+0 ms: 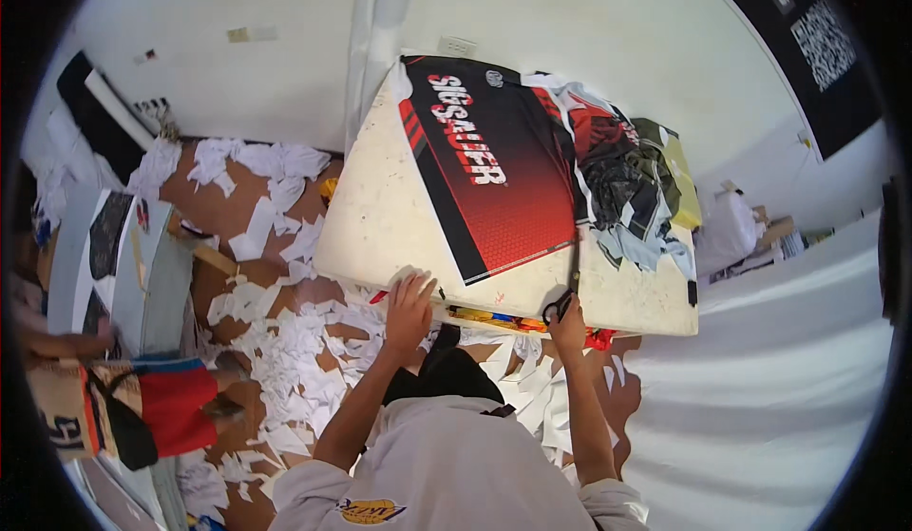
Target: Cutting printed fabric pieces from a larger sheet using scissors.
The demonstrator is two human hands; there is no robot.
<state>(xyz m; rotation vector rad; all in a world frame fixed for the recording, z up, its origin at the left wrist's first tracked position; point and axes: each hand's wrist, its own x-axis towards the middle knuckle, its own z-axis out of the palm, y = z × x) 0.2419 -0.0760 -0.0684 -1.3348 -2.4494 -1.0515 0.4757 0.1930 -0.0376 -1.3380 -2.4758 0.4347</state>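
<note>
A cream table (pixel 366 218) stands before me with a black and red printed fabric panel (pixel 518 213) spread flat on it. My right hand (pixel 570 327) grips a pair of scissors (pixel 560 306) by the black handles at the table's front edge. The blades point away from me, up to the panel's lower right corner; how far apart they are is hard to make out. My left hand (pixel 410 305) lies on the front edge, left of the panel's near corner, its fingers stretched out and holding nothing. Beside the panel on the right is a crumpled heap of printed cloth (pixel 622 184).
White scraps (pixel 304 360) litter the brown floor to the left and under the table. Colourful items (pixel 494 318) show beneath the tabletop. At far left, another person (pixel 123 407) works at a grey table (pixel 157 293). White sheeting (pixel 750 369) covers the right side.
</note>
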